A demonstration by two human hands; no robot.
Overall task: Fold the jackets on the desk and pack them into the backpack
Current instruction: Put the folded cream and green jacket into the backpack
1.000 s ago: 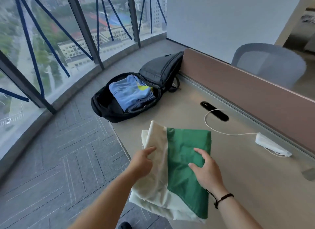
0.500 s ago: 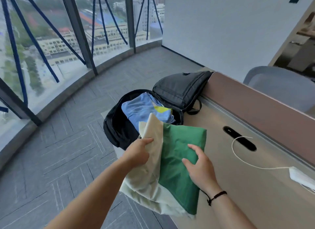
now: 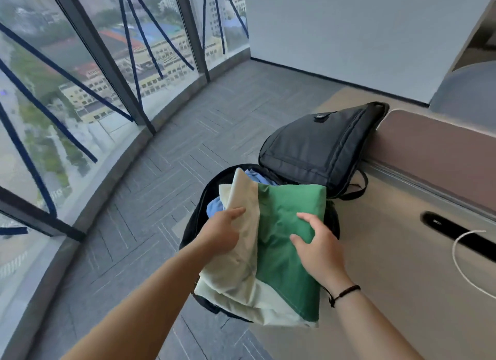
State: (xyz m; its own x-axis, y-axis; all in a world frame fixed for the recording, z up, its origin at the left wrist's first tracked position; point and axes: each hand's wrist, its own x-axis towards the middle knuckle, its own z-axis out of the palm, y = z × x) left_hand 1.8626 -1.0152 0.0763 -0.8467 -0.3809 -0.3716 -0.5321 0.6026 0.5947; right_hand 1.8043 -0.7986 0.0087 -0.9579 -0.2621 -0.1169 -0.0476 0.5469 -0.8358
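Bare forearms, no sleeves; thin black cord bracelet (image 3: 343, 294) on right wrist

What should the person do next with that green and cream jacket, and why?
Probably lower the folded jacket into the open backpack. Both hands, left and right, hold it right above the opening, where a blue garment already lies, so only setting it down remains.
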